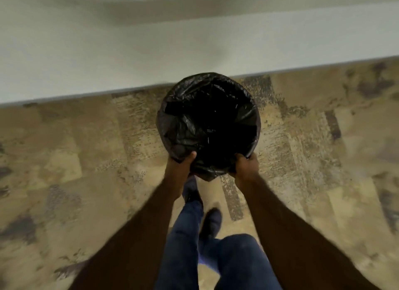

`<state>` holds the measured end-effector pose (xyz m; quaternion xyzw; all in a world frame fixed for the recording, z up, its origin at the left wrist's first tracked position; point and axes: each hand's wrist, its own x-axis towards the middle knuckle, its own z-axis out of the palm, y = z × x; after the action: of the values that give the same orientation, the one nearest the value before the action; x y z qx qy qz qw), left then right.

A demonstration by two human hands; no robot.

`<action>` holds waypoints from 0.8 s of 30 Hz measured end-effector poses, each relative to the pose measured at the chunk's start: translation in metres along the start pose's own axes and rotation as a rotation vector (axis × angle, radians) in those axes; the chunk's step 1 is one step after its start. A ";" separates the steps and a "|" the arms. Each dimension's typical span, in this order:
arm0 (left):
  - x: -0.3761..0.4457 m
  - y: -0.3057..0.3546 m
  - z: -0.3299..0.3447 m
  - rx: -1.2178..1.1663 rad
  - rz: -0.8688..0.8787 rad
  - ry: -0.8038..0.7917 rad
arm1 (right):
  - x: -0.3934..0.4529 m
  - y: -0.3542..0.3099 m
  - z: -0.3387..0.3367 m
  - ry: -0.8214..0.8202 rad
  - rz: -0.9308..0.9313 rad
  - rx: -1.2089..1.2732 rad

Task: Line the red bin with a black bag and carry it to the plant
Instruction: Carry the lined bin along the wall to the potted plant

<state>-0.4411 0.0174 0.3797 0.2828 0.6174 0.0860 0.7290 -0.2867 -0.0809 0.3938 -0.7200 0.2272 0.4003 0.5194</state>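
Observation:
A round bin is held out in front of me, seen from above. A black bag [190, 121] lines it and folds over the whole rim, so none of the bin's red shows. My left hand [183, 163] grips the near-left rim over the bag. On the near-right rim, my right hand [246, 163] holds on the same way. The bin hangs above the floor, close to the wall. No plant is in view.
A white wall [194, 41] with a pale baseboard runs across the upper half. Below is mottled tan and brown patterned floor [86, 160]. My legs in blue jeans and dark shoes [210, 223] are under the bin, mid-stride.

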 end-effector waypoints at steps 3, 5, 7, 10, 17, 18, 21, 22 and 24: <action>-0.027 0.016 -0.008 -0.043 0.007 0.077 | -0.037 -0.006 0.009 -0.025 -0.020 0.019; -0.043 0.026 -0.017 -0.069 0.006 0.069 | -0.057 -0.011 0.012 -0.034 -0.037 -0.012; -0.066 0.037 -0.028 -0.077 -0.005 0.067 | -0.076 -0.013 0.013 -0.046 -0.049 -0.025; -0.106 0.051 -0.047 -0.180 -0.028 0.044 | -0.108 -0.013 0.017 -0.094 -0.084 -0.033; -0.206 0.052 -0.120 -0.304 0.052 0.013 | -0.212 0.007 0.022 -0.229 -0.158 -0.058; -0.221 0.051 -0.134 -0.327 0.064 0.019 | -0.229 0.010 0.024 -0.256 -0.165 -0.071; -0.255 0.048 -0.169 -0.382 0.094 0.041 | -0.268 0.020 0.036 -0.320 -0.169 -0.109; -0.264 0.048 -0.182 -0.403 0.109 0.049 | -0.281 0.025 0.043 -0.342 -0.163 -0.121; -0.280 0.049 -0.205 -0.439 0.139 0.065 | -0.304 0.031 0.057 -0.381 -0.157 -0.155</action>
<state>-0.6871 -0.0121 0.6275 0.1563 0.5859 0.2776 0.7452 -0.5044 -0.0662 0.6154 -0.6846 0.0370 0.5038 0.5255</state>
